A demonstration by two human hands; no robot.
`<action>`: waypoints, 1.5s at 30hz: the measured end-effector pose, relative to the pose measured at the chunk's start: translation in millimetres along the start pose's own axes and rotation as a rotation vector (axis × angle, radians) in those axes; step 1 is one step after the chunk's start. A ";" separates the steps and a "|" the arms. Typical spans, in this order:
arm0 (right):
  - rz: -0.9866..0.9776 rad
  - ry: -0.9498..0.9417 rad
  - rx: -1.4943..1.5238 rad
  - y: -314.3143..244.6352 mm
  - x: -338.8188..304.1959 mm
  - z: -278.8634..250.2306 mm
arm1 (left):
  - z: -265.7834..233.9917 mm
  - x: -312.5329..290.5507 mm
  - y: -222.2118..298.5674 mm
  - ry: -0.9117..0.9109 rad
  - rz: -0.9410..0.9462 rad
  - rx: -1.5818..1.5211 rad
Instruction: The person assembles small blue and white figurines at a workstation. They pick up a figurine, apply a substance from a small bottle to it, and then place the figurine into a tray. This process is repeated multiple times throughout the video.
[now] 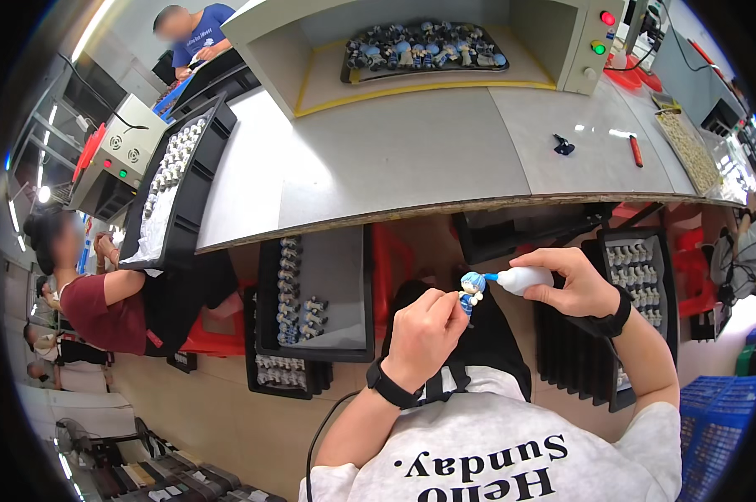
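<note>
A small blue-haired figurine (472,289) is pinched between the fingers of my left hand (426,333), above my lap. My right hand (572,280) is closed round a white squeeze bottle (522,279) with a blue nozzle (491,277). The nozzle's tip points left and meets, or nearly meets, the side of the figurine's blue hair; I cannot tell which. My left fingers hide part of the figurine's body.
In front runs a white worktable (395,163) with a lit box holding a black tray (428,74) of figurines. A red pen-like stick (635,151) and a small dark piece (563,145) lie on it. Black trays (315,347) flank my legs. A co-worker (106,305) sits left.
</note>
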State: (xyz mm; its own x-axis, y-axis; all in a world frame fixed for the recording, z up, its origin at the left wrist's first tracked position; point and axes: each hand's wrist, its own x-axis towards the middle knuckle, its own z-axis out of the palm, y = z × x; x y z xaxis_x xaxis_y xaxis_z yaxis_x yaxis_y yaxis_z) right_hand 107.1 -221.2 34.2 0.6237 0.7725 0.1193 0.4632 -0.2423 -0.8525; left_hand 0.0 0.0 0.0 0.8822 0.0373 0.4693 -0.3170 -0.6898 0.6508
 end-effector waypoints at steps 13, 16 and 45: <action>-0.068 -0.105 -0.220 -20.2 3.0 -3.4 | 0.3 -6.8 -4.7 0.016 0.039 0.045; -0.078 -0.107 -0.257 -20.8 3.9 -3.3 | -0.7 -7.0 -4.7 0.008 0.041 0.045; -0.181 -0.147 -0.586 -46.6 16.6 -4.2 | -2.5 -10.5 -6.0 -0.051 0.033 0.118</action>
State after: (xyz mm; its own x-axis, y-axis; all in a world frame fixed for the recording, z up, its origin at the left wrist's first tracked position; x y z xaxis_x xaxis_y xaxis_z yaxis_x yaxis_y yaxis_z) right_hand 98.5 -199.5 78.0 0.4294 0.8939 0.1287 0.8475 -0.3496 -0.3995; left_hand -8.3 5.6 -7.4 0.8896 -0.0215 0.4562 -0.3054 -0.7707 0.5593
